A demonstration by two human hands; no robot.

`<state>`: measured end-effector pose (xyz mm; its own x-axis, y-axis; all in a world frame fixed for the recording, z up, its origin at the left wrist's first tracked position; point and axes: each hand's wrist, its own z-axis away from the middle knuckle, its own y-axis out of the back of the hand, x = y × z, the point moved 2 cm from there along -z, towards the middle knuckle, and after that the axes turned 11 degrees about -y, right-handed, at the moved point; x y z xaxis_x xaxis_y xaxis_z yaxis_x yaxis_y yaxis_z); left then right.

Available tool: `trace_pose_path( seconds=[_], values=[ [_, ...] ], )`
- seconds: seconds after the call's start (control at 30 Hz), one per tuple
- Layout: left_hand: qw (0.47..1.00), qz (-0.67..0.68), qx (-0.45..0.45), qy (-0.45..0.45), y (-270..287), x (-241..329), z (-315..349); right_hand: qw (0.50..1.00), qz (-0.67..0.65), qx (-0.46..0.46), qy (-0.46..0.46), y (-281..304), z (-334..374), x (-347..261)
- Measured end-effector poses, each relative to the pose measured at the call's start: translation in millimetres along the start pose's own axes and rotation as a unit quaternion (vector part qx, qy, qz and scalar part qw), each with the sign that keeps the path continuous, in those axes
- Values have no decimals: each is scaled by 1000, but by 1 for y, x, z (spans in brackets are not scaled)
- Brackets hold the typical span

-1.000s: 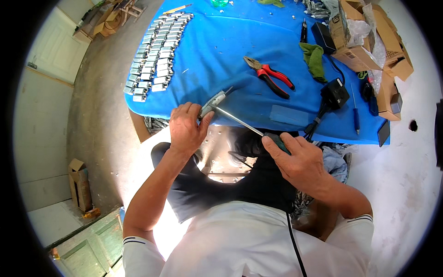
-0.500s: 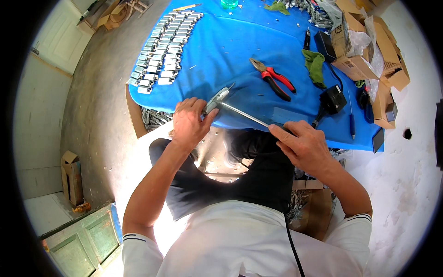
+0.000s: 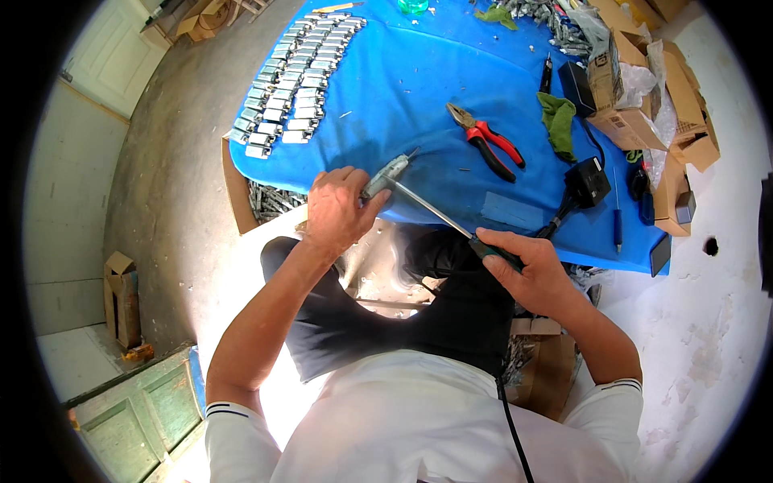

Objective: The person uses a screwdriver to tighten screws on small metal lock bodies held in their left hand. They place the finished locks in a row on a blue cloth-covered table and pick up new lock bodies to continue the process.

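My left hand (image 3: 342,208) grips a small silvery metal part (image 3: 386,177) at the near edge of the blue-covered table. A thin pointed end sticks out from the part's far side. In my right hand (image 3: 531,270) is a screwdriver (image 3: 435,211) with a long metal shaft and a dark handle. Its tip meets the side of the metal part; the exact contact point is too small to make out. Beyond the hands lie pliers (image 3: 486,143) with red and black handles. Rows of similar metal parts (image 3: 294,84) stand at the table's left.
The blue cloth (image 3: 403,88) covers the table. At right lie a green rag (image 3: 557,125), a black boxy device (image 3: 588,182) with a cable, and a blue-handled thin tool (image 3: 617,229). Cardboard boxes (image 3: 632,121) crowd the right edge. Below the table's left corner stands a carton of metal pieces (image 3: 274,201).
My right hand has turned and shifted slightly down and right, showing more of the screwdriver's handle. The table contents appear shifted a little right as the view moved.
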<state>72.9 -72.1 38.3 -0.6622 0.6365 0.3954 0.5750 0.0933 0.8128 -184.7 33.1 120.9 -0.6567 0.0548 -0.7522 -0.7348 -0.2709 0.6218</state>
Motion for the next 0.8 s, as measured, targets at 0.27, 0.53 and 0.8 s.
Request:
trace_pose_path(
  seconds=[0.27,0.53,0.8],
  values=[
    [1000,15,-6,26,2,-2,-1,901,-340,-89,-253,-18,3,12],
    [998,18,-46,45,2,-8,-7,861,-434,-95,-247,-42,7,33],
    [998,22,-17,59,2,5,-1,733,-594,-207,-258,-54,16,33]
  ],
)
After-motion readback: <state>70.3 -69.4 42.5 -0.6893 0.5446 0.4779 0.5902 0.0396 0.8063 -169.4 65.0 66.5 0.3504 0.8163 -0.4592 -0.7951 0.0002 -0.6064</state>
